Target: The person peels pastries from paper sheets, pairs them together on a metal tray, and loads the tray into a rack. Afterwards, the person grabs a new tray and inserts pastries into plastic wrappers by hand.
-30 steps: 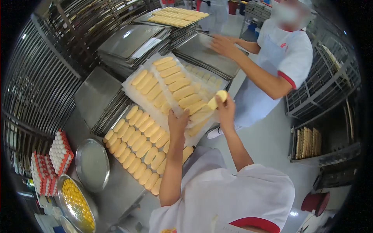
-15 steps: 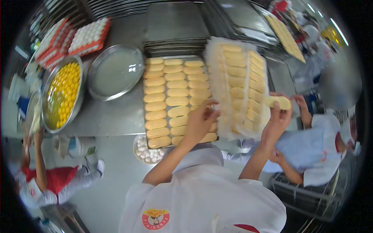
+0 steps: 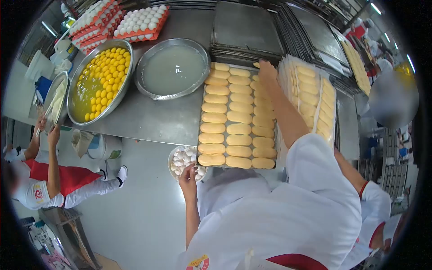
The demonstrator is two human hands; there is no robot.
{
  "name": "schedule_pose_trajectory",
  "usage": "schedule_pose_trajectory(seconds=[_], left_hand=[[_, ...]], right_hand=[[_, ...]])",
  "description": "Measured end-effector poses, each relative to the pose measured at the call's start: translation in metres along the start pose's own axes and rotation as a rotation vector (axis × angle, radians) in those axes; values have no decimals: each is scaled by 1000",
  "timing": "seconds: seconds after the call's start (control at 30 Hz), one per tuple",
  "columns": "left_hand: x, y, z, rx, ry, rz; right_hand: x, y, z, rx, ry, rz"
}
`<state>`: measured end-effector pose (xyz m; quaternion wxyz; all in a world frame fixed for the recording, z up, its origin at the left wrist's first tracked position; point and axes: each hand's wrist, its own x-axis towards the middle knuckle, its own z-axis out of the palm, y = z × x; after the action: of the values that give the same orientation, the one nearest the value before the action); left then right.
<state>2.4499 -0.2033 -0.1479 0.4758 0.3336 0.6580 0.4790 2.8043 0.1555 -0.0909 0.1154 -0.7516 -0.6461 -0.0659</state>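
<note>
A metal tray (image 3: pixel 199 145) holds three columns of long, pale golden bread pieces (image 3: pixel 238 128). At the tray's far right corner, my right hand (image 3: pixel 267 71) is closed on a bread piece (image 3: pixel 256 65), mostly hidden by the fingers. My left hand (image 3: pixel 188 177) is by the near left corner, its bent fingers apart and nothing visible in them. Whether it touches the tray edge is unclear. To the right of the tray, more bread pieces (image 3: pixel 308 87) lie in rows with white paper (image 3: pixel 284 85) around them.
Left of the tray are a bowl of cloudy liquid (image 3: pixel 171 69), a bowl of yolks (image 3: pixel 107 74) and egg cartons (image 3: pixel 140 24). Below the table edge is a bowl of eggshells (image 3: pixel 180 158). Stacked metal trays (image 3: pixel 245 29) stand behind. Co-workers are at left (image 3: pixel 67 180) and right (image 3: pixel 375 202).
The view has swung right to left. My right hand has moved from the papered bread to the tray's far corner; my left hand has come back to the near left corner.
</note>
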Motion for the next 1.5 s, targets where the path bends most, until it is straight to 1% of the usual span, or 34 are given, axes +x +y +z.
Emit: schedule_pose_trajectory(seconds=[0.03,0.07,0.13,0.17,0.2,0.27,0.3,0.33,0.43,0.47,0.53,0.57,0.63,0.77,0.83,0.87,0.93,0.97,1.0,1.07,1.1,1.13,1.2,1.23,1.27,1.3,1.33,1.4,1.47,1.5], left_hand=[[-2,6,2,-7,-21,-13],[-3,9,3,-9,-43,-26],[4,9,3,8,-47,-49],[6,14,4,1,-51,-18],[6,16,4,-7,-58,10],[11,15,-1,23,-91,-16],[13,17,-3,56,-116,-60],[17,19,-2,85,-141,-98],[23,12,-1,70,-194,-56],[25,13,-1,72,-197,-45],[24,11,-1,105,-187,-100],[22,13,-1,66,-189,-92],[22,16,-1,43,-190,-100],[22,10,-1,1,-192,-118],[23,9,0,5,-202,-114],[23,10,2,-10,-194,-117],[26,10,5,-21,-203,-121],[27,7,5,-32,-209,-106],[28,5,3,-42,-214,-94],[29,4,3,-15,-226,-93],[29,4,1,9,-226,-81],[29,5,0,19,-247,-82],[33,11,-3,119,-265,-51],[37,6,-4,99,-284,-31],[37,8,-5,115,-322,-24],[35,12,-5,107,-319,-16],[35,14,-5,97,-315,-10],[38,7,-9,58,-343,-19],[35,1,-15,-2,-393,-4],[27,-2,-18,-6,-400,-15]], right_hand=[[2,6,19,6,73,1],[0,14,43,19,74,-4],[-7,28,81,-286,414,-302],[-17,19,75,-176,82,-107],[-23,16,74,-173,70,-93],[-29,12,65,-170,102,-100],[-28,9,59,-158,67,-62],[-26,5,52,-160,78,-51],[-14,7,45,-149,41,-123],[-7,7,43,-147,51,-117],[-2,6,43,-213,-76,-56],[0,6,42,-207,-77,-51],[2,7,41,-316,3,-40],[6,15,46,-235,-27,-11],[6,20,48,-144,-75,-9],[4,19,40,-147,-78,-2],[-1,12,16,-59,-267,53],[-4,10,19,-62,-271,66],[-10,7,23,46,11,63],[-30,-8,8,141,288,75],[-45,-16,-5,311,290,115],[-64,-33,-37,481,301,157],[-134,-83,-125,669,213,169],[-171,-84,-111,707,430,-9],[-220,-98,-131,658,392,-9],[-267,-104,-139,705,440,-124],[-311,-111,-153,697,426,-139],[-395,-113,-138,725,270,125],[-456,-106,-107,968,-4,697],[-473,-97,-91,955,-6,704]])
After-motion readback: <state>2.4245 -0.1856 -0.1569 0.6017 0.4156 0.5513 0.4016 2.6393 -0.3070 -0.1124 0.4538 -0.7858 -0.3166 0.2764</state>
